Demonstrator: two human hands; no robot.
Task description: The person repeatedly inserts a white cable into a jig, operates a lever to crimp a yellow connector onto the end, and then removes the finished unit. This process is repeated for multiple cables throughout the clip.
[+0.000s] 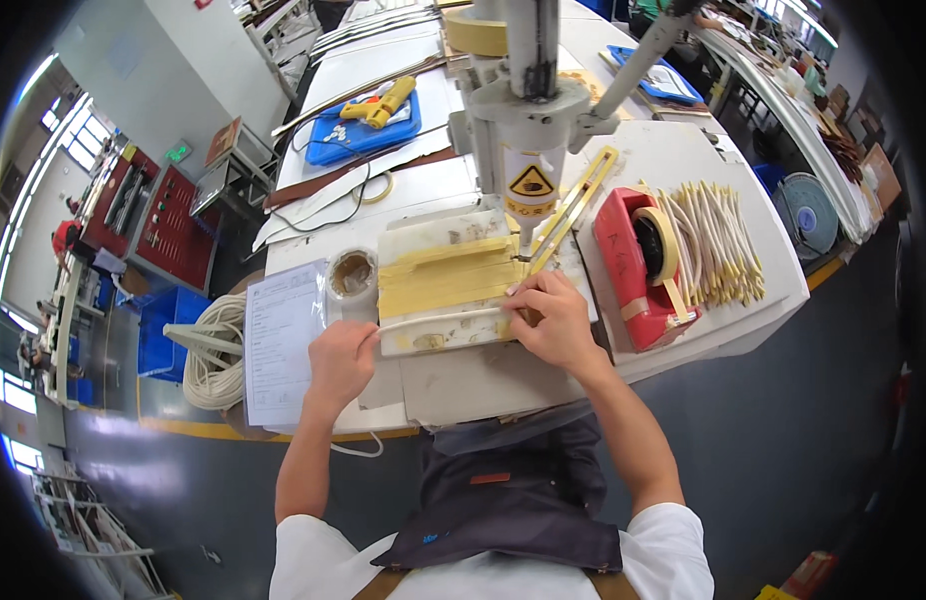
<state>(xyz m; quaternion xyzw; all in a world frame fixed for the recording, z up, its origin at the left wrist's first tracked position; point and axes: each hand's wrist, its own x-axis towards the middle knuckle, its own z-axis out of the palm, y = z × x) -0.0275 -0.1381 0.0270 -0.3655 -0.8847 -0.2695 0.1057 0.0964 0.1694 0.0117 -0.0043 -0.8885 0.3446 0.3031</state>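
A white cord runs nearly straight along the front of a yellow-taped work block. My left hand pinches the cord just past the block's left end. My right hand has closed fingers by the cord's other end, close under the tip of a grey hand press; the fingers hide that end. A loose white tail hangs over the table edge below my left hand. To the right stands a red tape dispenser with a yellow tape roll, beside a bundle of yellow-tipped white cords.
At the left are a roll of clear film, a printed sheet and a big cord coil. A blue tray with a yellow tool lies farther back. A yellow strip slants beside the press.
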